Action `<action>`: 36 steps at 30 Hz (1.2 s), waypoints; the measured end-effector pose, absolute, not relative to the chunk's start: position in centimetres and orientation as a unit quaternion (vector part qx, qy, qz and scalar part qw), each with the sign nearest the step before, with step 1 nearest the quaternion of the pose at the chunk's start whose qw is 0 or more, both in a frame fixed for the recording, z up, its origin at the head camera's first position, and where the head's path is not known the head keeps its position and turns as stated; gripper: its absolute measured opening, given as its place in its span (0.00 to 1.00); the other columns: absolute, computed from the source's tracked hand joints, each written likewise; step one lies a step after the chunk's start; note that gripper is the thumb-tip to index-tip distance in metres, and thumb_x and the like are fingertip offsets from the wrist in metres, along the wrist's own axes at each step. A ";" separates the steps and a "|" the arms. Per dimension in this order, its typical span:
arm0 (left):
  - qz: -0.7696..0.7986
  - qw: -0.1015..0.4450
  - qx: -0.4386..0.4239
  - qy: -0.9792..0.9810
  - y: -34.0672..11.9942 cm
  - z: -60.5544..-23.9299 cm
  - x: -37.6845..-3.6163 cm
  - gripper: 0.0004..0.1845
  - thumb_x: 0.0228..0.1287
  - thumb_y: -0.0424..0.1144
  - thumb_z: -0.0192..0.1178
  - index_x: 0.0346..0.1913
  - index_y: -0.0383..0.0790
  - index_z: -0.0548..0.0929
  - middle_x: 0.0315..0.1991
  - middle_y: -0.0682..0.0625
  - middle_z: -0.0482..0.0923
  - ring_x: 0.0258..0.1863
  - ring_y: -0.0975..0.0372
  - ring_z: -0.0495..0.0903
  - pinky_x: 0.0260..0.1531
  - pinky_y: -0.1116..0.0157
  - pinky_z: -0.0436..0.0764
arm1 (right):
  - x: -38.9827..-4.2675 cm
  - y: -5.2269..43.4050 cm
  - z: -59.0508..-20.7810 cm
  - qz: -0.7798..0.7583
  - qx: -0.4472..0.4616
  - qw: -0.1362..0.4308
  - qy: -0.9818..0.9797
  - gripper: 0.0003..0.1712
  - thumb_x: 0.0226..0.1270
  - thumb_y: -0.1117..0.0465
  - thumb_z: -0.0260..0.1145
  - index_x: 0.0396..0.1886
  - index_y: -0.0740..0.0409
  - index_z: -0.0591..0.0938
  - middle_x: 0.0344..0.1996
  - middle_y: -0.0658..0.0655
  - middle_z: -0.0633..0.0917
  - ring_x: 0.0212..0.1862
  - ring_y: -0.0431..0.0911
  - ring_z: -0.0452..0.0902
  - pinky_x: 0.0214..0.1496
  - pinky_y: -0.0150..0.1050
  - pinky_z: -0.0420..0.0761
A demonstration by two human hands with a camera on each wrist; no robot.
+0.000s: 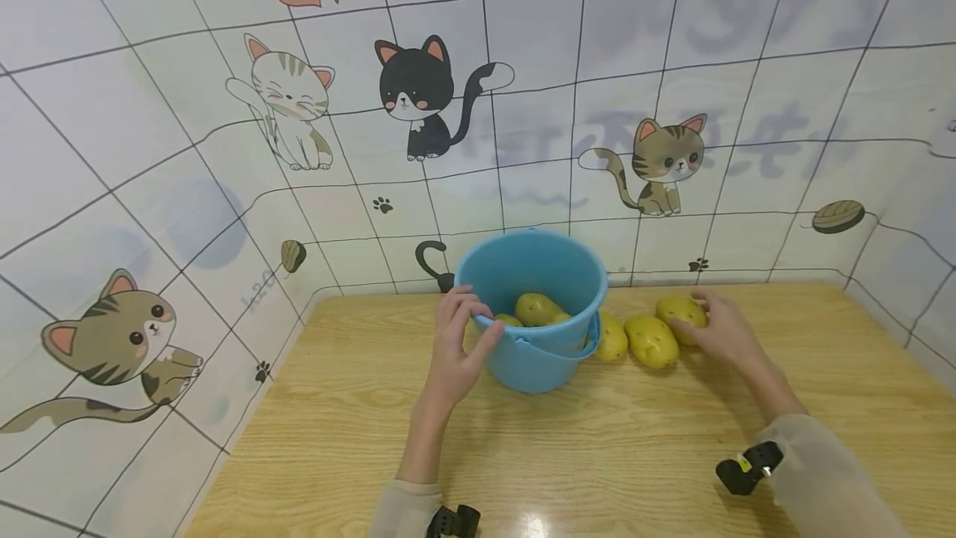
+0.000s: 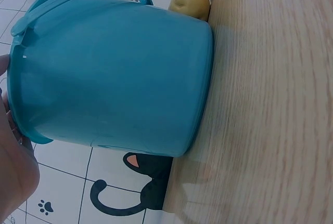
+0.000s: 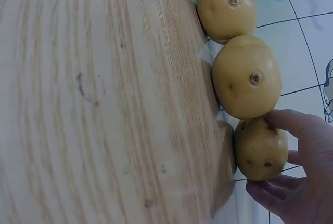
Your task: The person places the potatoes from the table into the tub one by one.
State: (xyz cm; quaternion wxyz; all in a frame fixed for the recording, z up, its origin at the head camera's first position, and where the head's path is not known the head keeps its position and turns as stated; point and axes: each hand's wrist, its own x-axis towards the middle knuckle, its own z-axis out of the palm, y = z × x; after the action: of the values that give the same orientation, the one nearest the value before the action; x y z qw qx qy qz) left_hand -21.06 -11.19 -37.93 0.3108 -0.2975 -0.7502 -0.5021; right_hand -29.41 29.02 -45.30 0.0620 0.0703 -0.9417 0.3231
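Observation:
A blue plastic bucket (image 1: 532, 304) stands on the wooden table (image 1: 597, 438) with several yellow potatoes (image 1: 539, 308) inside. My left hand (image 1: 459, 339) grips its near-left rim; that bucket (image 2: 112, 70) fills the left wrist view. To the right of the bucket lie three potatoes in a row: one (image 1: 612, 339) against the bucket, a middle one (image 1: 651, 340), and a far one (image 1: 681, 311). My right hand (image 1: 719, 324) curls round the far potato (image 3: 260, 148), thumb and fingers on it.
A tiled wall with cat stickers (image 1: 418, 98) rises behind and left of the table. The bucket's handle (image 1: 556, 344) hangs down on its near side. Bare tabletop (image 1: 336, 405) spreads toward me and to both sides.

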 end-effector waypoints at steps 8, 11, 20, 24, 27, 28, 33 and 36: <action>-0.499 0.316 -0.299 -0.749 -11.2 -38.1 -21.1 0.05 0.61 0.24 0.63 0.34 0.31 0.76 0.40 0.34 0.72 0.63 0.36 0.64 0.67 0.37 0.58 | -29.5 29.4 -45.8 0.320 0.056 0.034 -0.945 0.48 0.74 0.44 0.62 0.68 0.84 0.59 0.59 0.88 0.66 0.59 0.78 0.66 0.59 0.70 0.71; -0.501 0.316 -0.297 -0.749 -11.3 -38.5 -21.4 0.05 0.61 0.25 0.63 0.35 0.31 0.76 0.41 0.35 0.72 0.63 0.37 0.64 0.68 0.39 0.57 | -29.4 29.5 -45.7 0.316 0.050 0.025 -0.947 0.49 0.74 0.43 0.62 0.67 0.85 0.59 0.58 0.88 0.67 0.58 0.78 0.68 0.57 0.69 0.73; -0.488 0.320 -0.298 -0.756 -12.1 -41.6 -23.8 0.04 0.66 0.35 0.64 0.37 0.41 0.78 0.44 0.45 0.73 0.66 0.39 0.64 0.70 0.43 0.57 | -28.9 29.6 -45.6 0.330 0.039 0.029 -0.943 0.50 0.71 0.43 0.65 0.67 0.85 0.59 0.59 0.89 0.66 0.58 0.79 0.66 0.59 0.70 0.71; -0.496 0.315 -0.300 -0.751 -11.8 -40.3 -22.7 0.04 0.66 0.33 0.63 0.37 0.37 0.78 0.43 0.41 0.73 0.65 0.36 0.63 0.69 0.41 0.57 | -28.6 29.7 -45.8 0.333 0.031 0.040 -0.942 0.51 0.70 0.42 0.66 0.67 0.84 0.60 0.59 0.88 0.67 0.57 0.78 0.68 0.57 0.69 0.73; -0.503 0.313 -0.298 -0.748 -11.3 -38.7 -21.4 0.04 0.63 0.27 0.62 0.35 0.32 0.77 0.42 0.35 0.72 0.63 0.33 0.63 0.68 0.38 0.57 | -28.4 29.9 -45.7 0.338 0.022 0.045 -0.940 0.52 0.69 0.41 0.66 0.68 0.83 0.60 0.59 0.88 0.67 0.57 0.78 0.68 0.56 0.69 0.73; -0.506 0.312 -0.298 -0.747 -11.2 -38.2 -21.0 0.04 0.62 0.25 0.62 0.35 0.30 0.76 0.41 0.33 0.72 0.62 0.32 0.63 0.67 0.37 0.57 | -28.4 29.9 -45.7 0.342 0.020 0.048 -0.938 0.52 0.69 0.41 0.66 0.68 0.83 0.60 0.59 0.88 0.67 0.57 0.77 0.68 0.56 0.69 0.73; -0.507 0.309 -0.297 -0.748 -11.2 -38.3 -21.0 0.05 0.62 0.25 0.62 0.35 0.30 0.76 0.41 0.33 0.71 0.63 0.32 0.63 0.68 0.37 0.56 | -28.1 29.8 -45.4 0.357 0.019 0.070 -0.931 0.51 0.70 0.42 0.66 0.69 0.82 0.59 0.60 0.86 0.67 0.58 0.76 0.67 0.57 0.70 0.71; -0.505 0.309 -0.295 -0.750 -11.3 -38.3 -21.0 0.05 0.62 0.25 0.62 0.35 0.30 0.76 0.41 0.33 0.71 0.63 0.34 0.63 0.68 0.37 0.56 | -27.8 29.6 -45.2 0.363 0.021 0.088 -0.927 0.50 0.69 0.44 0.67 0.69 0.81 0.60 0.60 0.85 0.67 0.58 0.75 0.68 0.56 0.70 0.72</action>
State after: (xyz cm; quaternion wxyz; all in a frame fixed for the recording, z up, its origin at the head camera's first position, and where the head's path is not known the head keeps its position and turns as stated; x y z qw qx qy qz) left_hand -21.03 -11.27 -38.31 0.3090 -0.2951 -0.7498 -0.5052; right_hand -27.84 29.64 -45.25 0.0880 0.0212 -0.9274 0.3628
